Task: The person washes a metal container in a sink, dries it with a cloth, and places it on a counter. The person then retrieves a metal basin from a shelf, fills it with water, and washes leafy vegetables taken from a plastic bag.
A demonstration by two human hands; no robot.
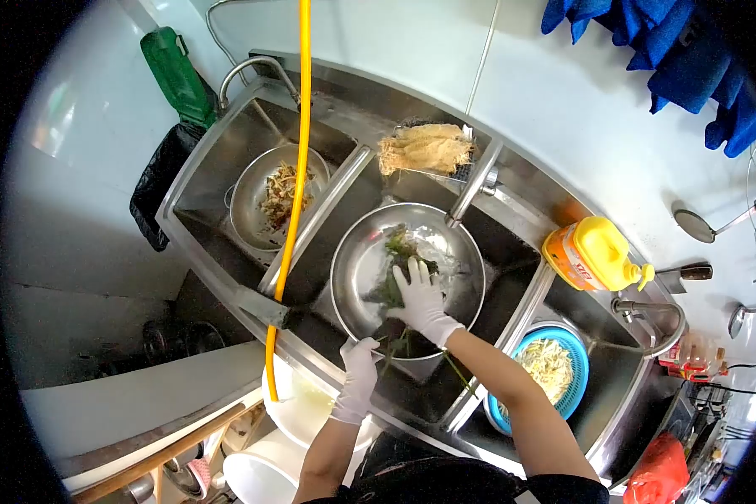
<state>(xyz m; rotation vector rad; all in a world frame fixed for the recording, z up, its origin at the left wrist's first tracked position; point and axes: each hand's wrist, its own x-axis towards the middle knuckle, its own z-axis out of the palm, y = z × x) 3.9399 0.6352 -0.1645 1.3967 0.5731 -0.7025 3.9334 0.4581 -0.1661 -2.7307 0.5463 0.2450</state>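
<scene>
A large round metal basin (354, 256) stands in the middle sink, under the spout, with water and dark leafy greens (385, 292) in it. My right hand (422, 304), in a white glove, lies over the greens with its fingers spread. At the basin's near rim is my left hand (359, 376), also gloved, its fingers closed on the edge. Some long green stems (458, 370) hang over the rim beside it. My left fingertips are partly hidden, so whether they also pinch a stem is unclear.
A yellow hose (292, 220) hangs across the view. In the left sink sits a metal bowl (245, 197) of scraps; in the right, a blue basket (578, 378) of bean sprouts. A yellow jug (592, 254) and a cleaver (685, 273) are at right, white buckets (256, 470) below.
</scene>
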